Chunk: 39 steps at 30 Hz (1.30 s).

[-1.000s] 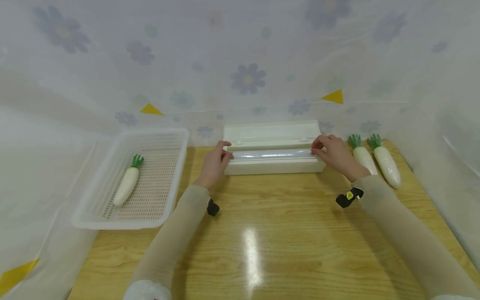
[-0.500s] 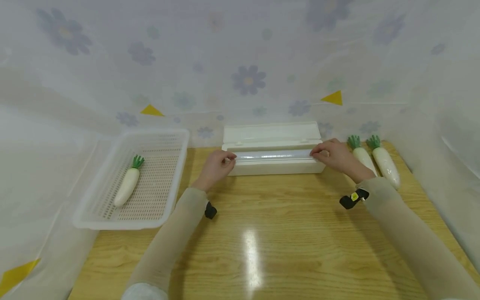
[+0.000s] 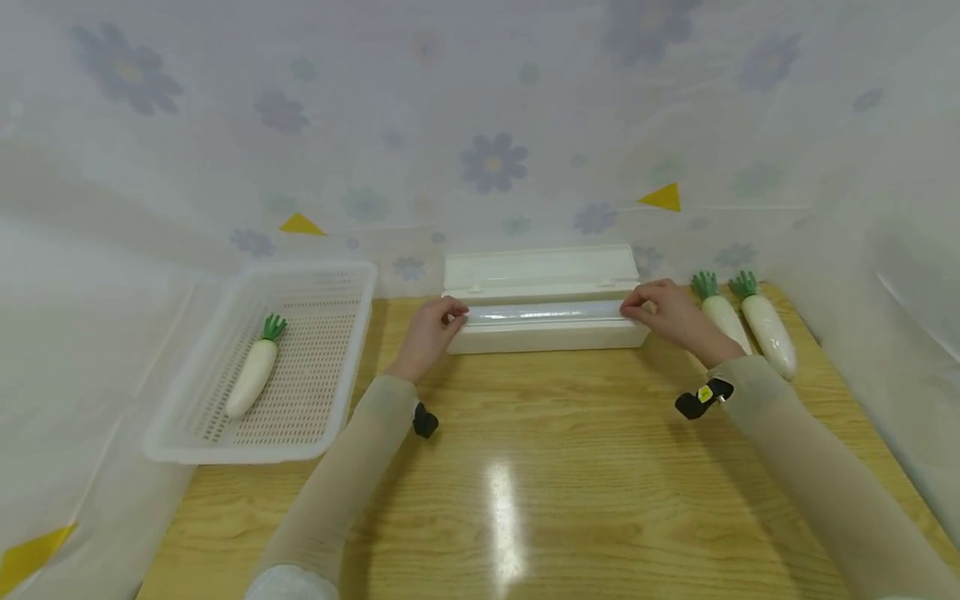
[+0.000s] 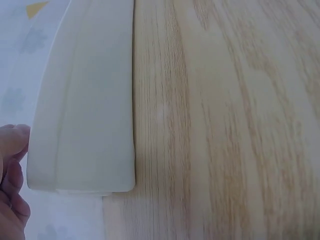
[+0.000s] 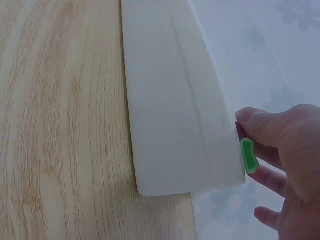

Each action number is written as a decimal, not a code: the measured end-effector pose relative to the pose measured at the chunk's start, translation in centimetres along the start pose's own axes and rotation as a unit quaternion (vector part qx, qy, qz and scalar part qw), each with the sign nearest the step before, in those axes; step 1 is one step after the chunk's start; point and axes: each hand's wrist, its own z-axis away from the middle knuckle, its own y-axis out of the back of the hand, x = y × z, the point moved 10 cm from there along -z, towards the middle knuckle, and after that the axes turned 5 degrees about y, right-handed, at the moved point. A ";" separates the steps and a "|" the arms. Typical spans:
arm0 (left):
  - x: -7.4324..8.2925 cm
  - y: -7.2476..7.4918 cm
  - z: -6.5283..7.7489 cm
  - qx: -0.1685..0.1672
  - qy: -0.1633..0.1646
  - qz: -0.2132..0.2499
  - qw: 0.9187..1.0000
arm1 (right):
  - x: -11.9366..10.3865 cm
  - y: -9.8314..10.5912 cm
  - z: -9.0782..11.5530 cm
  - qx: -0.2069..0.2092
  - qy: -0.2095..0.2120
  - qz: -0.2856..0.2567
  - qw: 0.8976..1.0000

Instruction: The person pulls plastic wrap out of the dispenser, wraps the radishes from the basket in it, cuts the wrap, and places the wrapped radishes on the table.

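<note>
Dispenser: a cream cling-film dispenser box [image 3: 546, 335] is set at the far edge of the wooden table [image 3: 555, 467], its lid [image 3: 540, 268] raised against the flowered curtain behind it.
Film roll: a clear film roll [image 3: 543, 312] is seen lying lengthwise inside the open box.
Left hand: the left hand [image 3: 429, 332] is placed at the left end of the box, fingertips curled in at the end of the roll; a pinch on the film is suggested, though the contact is too small to be made out for certain. In the left wrist view only a thumb edge [image 4: 12, 165] is shown beside the box corner.
Right hand: the right hand [image 3: 667, 312] is held at the right end of the box, fingers bent toward the roll. In the right wrist view a small green tab [image 5: 248, 155] is seen pinched between thumb and fingers [image 5: 265, 127] at the box end.
Radishes on table: two white toy radishes [image 3: 742, 321] with green tops are laid side by side just right of the right hand.
Basket: a white perforated basket [image 3: 225, 442] is set at the left, with one radish [image 3: 253, 379] lying in it.
</note>
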 end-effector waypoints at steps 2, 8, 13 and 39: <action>-0.4 0.1 0.0 0.003 0.012 0.014 1.000 | -0.1 0.2 0.0 0.015 0.002 0.005 1.000; -1.9 0.4 -0.2 0.007 0.047 0.039 0.998 | -0.4 0.6 -0.3 0.039 -0.004 0.010 0.999; -2.5 0.8 -0.4 0.014 0.077 0.058 0.995 | 0.1 1.0 -0.8 0.050 -0.013 -0.001 0.999; 0.2 5.3 -2.2 0.060 0.027 0.123 0.990 | -2.1 5.9 -0.6 0.136 0.018 -0.008 0.991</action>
